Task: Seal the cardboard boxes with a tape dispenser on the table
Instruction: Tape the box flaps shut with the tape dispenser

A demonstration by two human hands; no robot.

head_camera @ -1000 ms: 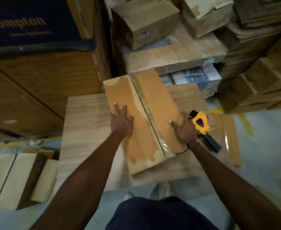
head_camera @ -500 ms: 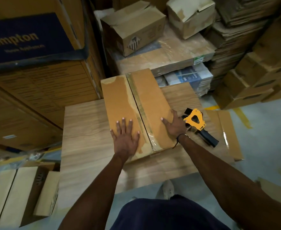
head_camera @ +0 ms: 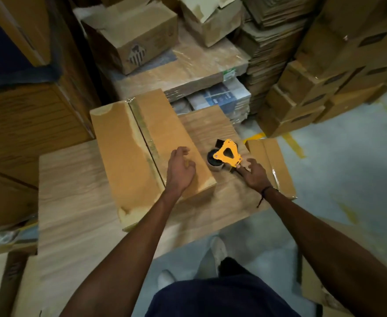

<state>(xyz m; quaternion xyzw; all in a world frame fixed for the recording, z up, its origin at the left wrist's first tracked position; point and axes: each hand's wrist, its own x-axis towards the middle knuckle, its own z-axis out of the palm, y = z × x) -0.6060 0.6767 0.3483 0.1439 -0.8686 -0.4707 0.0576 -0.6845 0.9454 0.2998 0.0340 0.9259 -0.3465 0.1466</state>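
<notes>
A long brown cardboard box (head_camera: pixel 128 156) lies on the wooden table (head_camera: pixel 73 202), with a strip of clear tape along its middle seam. My left hand (head_camera: pixel 180 171) hovers over the box's near right part, fingers loosely curled and holding nothing. To the right of the box stands the yellow and black tape dispenser (head_camera: pixel 225 155) on the table. My right hand (head_camera: pixel 254 175) is closed around the dispenser's black handle, which it mostly hides.
A flattened cardboard box (head_camera: pixel 272 161) sticks out past the table's right edge. Stacks of boxes (head_camera: pixel 325 76) and wrapped flat packs (head_camera: pixel 183 72) crowd the back and right. Large cartons (head_camera: pixel 28 115) stand at the left. More cardboard (head_camera: pixel 2 282) lies on the floor at lower left.
My right hand left the box's right edge and took the tape dispenser's handle. My left hand lifted off the left flap and moved right, fingers curling. The view shifted closer.
</notes>
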